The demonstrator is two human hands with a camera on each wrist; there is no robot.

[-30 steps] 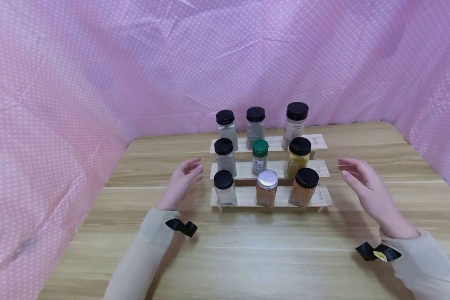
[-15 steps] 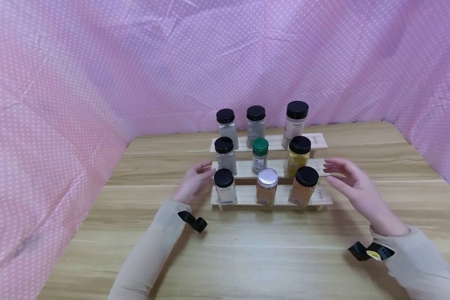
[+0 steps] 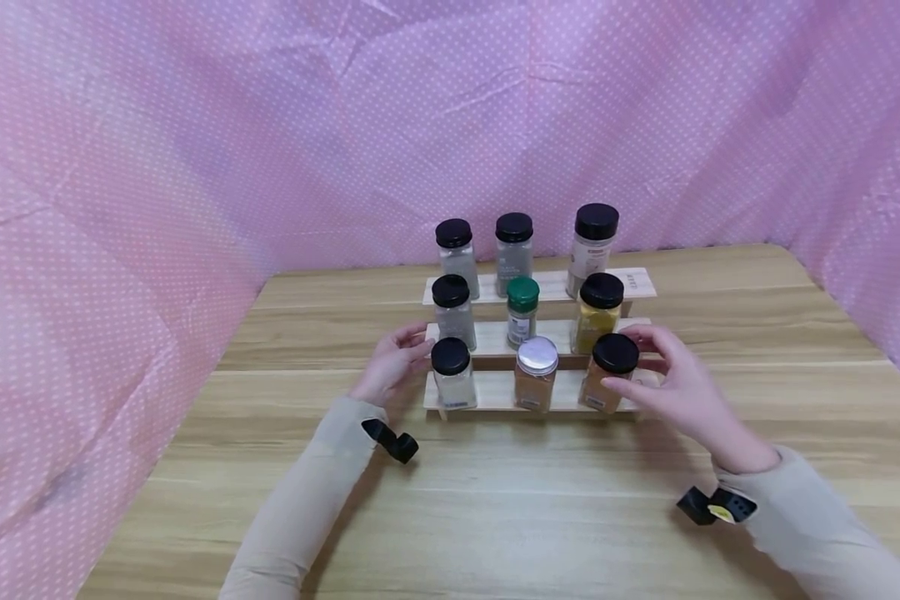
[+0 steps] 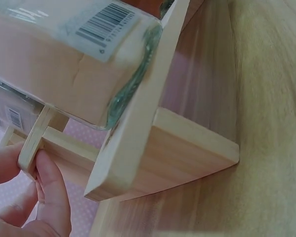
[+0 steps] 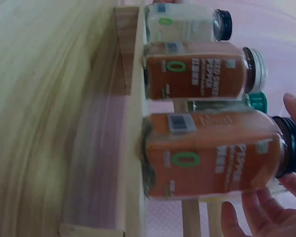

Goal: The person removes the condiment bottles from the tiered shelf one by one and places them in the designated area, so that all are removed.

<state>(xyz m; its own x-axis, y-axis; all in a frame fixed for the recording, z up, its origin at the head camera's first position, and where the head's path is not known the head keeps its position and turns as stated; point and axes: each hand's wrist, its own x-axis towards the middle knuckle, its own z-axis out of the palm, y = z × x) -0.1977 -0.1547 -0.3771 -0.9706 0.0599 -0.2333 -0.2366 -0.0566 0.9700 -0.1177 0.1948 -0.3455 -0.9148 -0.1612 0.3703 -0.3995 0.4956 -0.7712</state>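
Note:
A three-tier wooden spice rack [image 3: 495, 404] carries several spice jars. My left hand [image 3: 394, 365] pinches the left end of its middle shelf; in the left wrist view, thumb and finger [image 4: 53, 192] meet on the wooden edge. At the front right stands a spice jar [image 5: 212, 155] of orange-brown powder with a black lid. Around it reaches my right hand [image 3: 671, 379], its thumb spread from the fingers. Those fingers [image 5: 259, 210] lie right at the jar's side, while a gap shows between thumb and lid. The jar still stands on the front shelf.
Beside it on the front shelf are a silver-lidded jar [image 3: 534, 383] and a pale jar [image 3: 453, 387]. Behind stand a green-capped bottle [image 3: 522, 321], a yellow spice jar [image 3: 598, 321] and a tall bottle [image 3: 591, 250]. A pink dotted cloth [image 3: 420, 125] hangs behind the table [image 3: 450, 517].
My right hand has moved left, from beside the rack to the front right jar. My left hand has moved right and taken hold of the rack's left end. The jars stand as before.

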